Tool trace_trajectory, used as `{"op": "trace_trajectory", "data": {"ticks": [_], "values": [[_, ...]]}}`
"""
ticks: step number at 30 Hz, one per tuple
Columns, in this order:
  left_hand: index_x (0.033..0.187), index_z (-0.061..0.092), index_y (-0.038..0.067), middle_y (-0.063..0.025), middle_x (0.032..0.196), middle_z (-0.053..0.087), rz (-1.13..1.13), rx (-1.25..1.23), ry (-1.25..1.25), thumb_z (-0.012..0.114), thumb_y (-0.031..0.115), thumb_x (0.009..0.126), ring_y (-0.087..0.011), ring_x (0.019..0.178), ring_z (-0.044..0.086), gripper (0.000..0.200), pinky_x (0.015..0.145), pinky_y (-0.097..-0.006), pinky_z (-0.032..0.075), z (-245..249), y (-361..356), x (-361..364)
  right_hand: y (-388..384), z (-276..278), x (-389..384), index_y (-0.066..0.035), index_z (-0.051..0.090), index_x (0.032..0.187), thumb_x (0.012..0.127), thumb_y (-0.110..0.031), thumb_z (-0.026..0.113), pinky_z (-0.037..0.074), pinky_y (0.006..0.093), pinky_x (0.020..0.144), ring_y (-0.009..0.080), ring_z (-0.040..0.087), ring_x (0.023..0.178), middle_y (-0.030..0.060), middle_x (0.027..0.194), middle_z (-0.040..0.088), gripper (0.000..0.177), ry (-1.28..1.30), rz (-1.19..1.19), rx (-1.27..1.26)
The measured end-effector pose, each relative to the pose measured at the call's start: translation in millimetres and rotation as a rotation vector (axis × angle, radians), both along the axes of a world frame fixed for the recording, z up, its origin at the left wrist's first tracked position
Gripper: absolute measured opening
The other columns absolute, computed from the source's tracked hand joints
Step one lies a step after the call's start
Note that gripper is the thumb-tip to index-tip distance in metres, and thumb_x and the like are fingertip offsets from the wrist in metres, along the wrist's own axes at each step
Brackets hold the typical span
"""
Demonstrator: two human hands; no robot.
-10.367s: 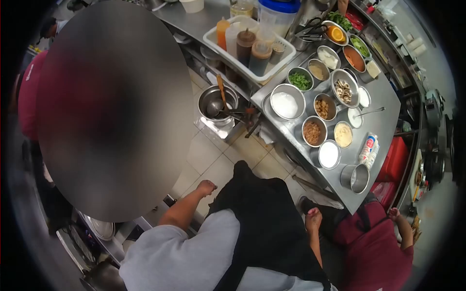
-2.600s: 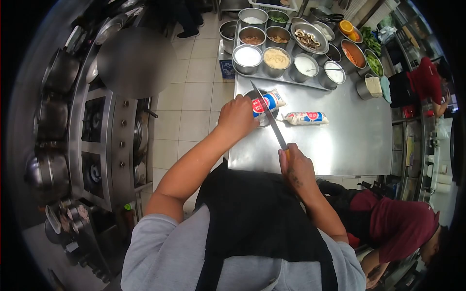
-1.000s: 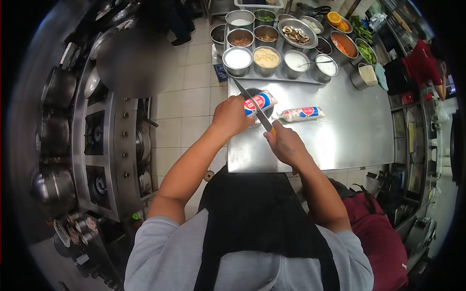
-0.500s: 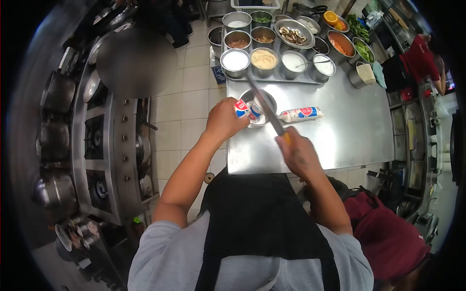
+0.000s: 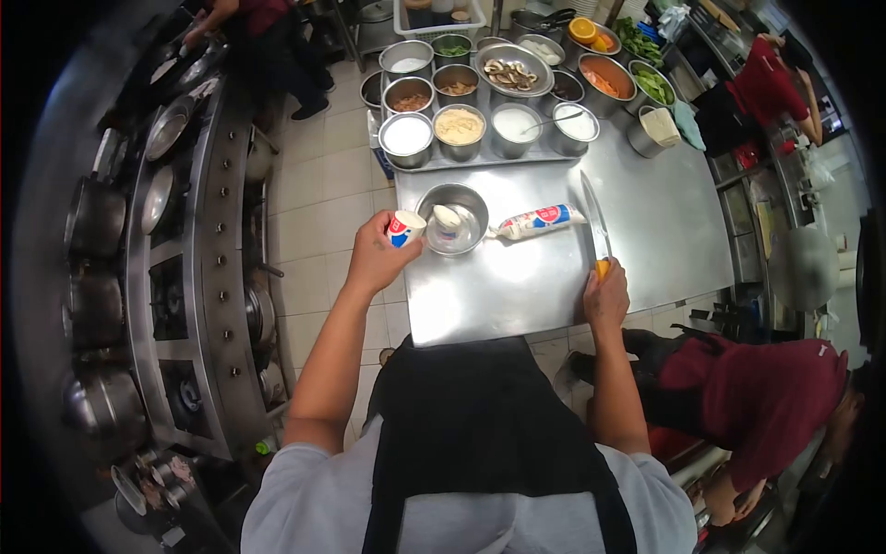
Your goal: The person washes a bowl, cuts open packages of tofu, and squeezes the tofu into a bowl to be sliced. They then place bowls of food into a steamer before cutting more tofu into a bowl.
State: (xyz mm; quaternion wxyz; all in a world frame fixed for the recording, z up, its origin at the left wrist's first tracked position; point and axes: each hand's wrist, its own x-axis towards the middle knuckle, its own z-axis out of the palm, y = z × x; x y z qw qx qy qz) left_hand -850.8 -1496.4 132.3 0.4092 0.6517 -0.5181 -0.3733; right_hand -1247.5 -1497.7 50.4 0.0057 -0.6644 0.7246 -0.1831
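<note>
My left hand (image 5: 378, 257) grips a cut half of a tofu tube (image 5: 404, 229) in a white, red and blue wrapper, its pale cut end facing the bowl. Just right of it stands a round metal bowl (image 5: 483, 205), with another pale-ended piece of tube (image 5: 447, 219) inside. A whole tofu tube (image 5: 543, 220) lies on the table to the right of the bowl. Around the yellow handle of a long knife (image 5: 595, 218) my right hand (image 5: 606, 300) is closed, low over the table, with the blade pointing away from me.
Metal pots of white powder (image 5: 407, 135), crumbly yellow food (image 5: 460, 126) and other ingredients crowd a tray at the back of the steel table (image 5: 480, 309). A stove (image 5: 198, 305) runs along the left. A person in maroon (image 5: 738, 388) bends at the right.
The knife has moved from over the bowl to the table's right side. My left hand has shifted left with its half of the tube, apart from the piece in the bowl.
</note>
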Motion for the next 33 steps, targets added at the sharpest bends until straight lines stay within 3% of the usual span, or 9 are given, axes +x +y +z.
{"op": "trace_trajectory", "data": {"ticks": [6, 9, 13, 17, 19, 26, 28, 31, 33], "values": [[0.094, 0.061, 0.0, -0.0052, 0.085, 0.065, 0.035, -0.005, 0.042, 0.077, 0.015, 0.071, -0.0105, 0.077, 0.059, 0.032, 0.071, -0.0259, 0.049, 6, 20, 18, -14, 18, 19, -0.001, 0.056, 0.113, 0.084, -0.02, 0.065, 0.048, 0.0424, 0.079, 0.0348, 0.056, 0.096, 0.0176, 0.1, 0.057, 0.037, 0.14, 0.039, -0.117], [0.095, 0.061, 0.0, -0.0048, 0.086, 0.065, 0.04, -0.024, 0.099, 0.077, 0.013, 0.072, -0.0102, 0.078, 0.059, 0.03, 0.072, -0.0257, 0.048, -7, 22, 19, -36, 48, 118, -0.002, 0.057, 0.112, 0.078, -0.019, 0.075, 0.049, 0.0424, 0.082, 0.0366, 0.059, 0.094, 0.0176, 0.101, 0.061, 0.042, -0.461, 0.371, 0.005], [0.096, 0.062, 0.0, -0.005, 0.086, 0.064, 0.008, -0.025, 0.157, 0.077, 0.015, 0.073, -0.0105, 0.077, 0.058, 0.031, 0.071, -0.0262, 0.048, -36, 33, 5, -67, 79, 230, -0.002, 0.057, 0.104, 0.079, -0.023, 0.071, 0.053, 0.0431, 0.074, 0.0325, 0.064, 0.089, 0.0188, 0.098, 0.063, 0.036, -0.032, 0.657, 0.174], [0.094, 0.061, 0.002, -0.0109, 0.08, 0.062, -0.168, -0.039, -0.124, 0.08, 0.029, 0.07, -0.0186, 0.072, 0.059, 0.04, 0.068, -0.0319, 0.049, -42, 56, -11, -90, 0, 254, 0.0, 0.058, 0.098, 0.08, -0.015, 0.06, 0.054, 0.0416, 0.062, 0.0324, 0.067, 0.077, 0.0205, 0.088, 0.066, 0.024, 0.107, 0.699, 0.102], [0.095, 0.061, 0.002, -0.0134, 0.083, 0.065, -0.233, 0.109, -0.122, 0.081, 0.03, 0.069, -0.0237, 0.075, 0.064, 0.044, 0.07, -0.0361, 0.051, -30, 60, -27, -95, -2, 251, 0.003, 0.054, 0.103, 0.067, -0.006, 0.065, 0.051, 0.0469, 0.073, 0.0378, 0.063, 0.085, 0.0231, 0.086, 0.064, 0.038, -0.017, 0.729, 0.248], [0.103, 0.058, 0.001, -0.0207, 0.099, 0.062, -0.481, -0.01, -0.406, 0.078, 0.03, 0.07, -0.0378, 0.094, 0.061, 0.049, 0.082, -0.0441, 0.049, -54, 39, -86, -88, 71, 220, 0.003, 0.052, 0.11, 0.082, -0.019, 0.062, 0.047, 0.0482, 0.087, 0.044, 0.059, 0.1, 0.0283, 0.101, 0.062, 0.037, -0.435, 0.602, 0.354], [0.103, 0.058, 0.0, -0.0208, 0.101, 0.06, -0.555, -0.037, -0.416, 0.077, 0.026, 0.068, -0.0372, 0.096, 0.059, 0.048, 0.083, -0.044, 0.048, -57, 29, -99, -95, 71, 215, 0.001, 0.05, 0.114, 0.084, -0.023, 0.065, 0.052, 0.044, 0.079, 0.037, 0.065, 0.086, 0.0236, 0.096, 0.064, 0.041, -0.464, 0.586, 0.202], [0.104, 0.058, 0.001, -0.0204, 0.101, 0.059, -0.603, -0.13, -0.507, 0.076, 0.025, 0.069, -0.0366, 0.097, 0.058, 0.047, 0.083, -0.044, 0.048, -62, 17, -121, -102, 82, 202, -0.001, 0.049, 0.112, 0.087, -0.03, 0.068, 0.049, 0.0271, 0.046, 0.0141, 0.063, 0.057, 0.0109, 0.086, 0.063, 0.044, -1.111, 0.393, 0.634], [0.11, 0.056, 0.001, -0.0196, 0.102, 0.06, -0.661, -0.107, -0.59, 0.075, 0.025, 0.07, -0.0357, 0.099, 0.057, 0.05, 0.084, -0.0455, 0.047, -70, 9, -133, -103, 80, 197, -0.001, 0.049, 0.111, 0.087, -0.03, 0.068, 0.049, 0.0264, 0.045, 0.0146, 0.063, 0.058, 0.0108, 0.086, 0.064, 0.042, -1.222, 0.36, 0.667]]}}
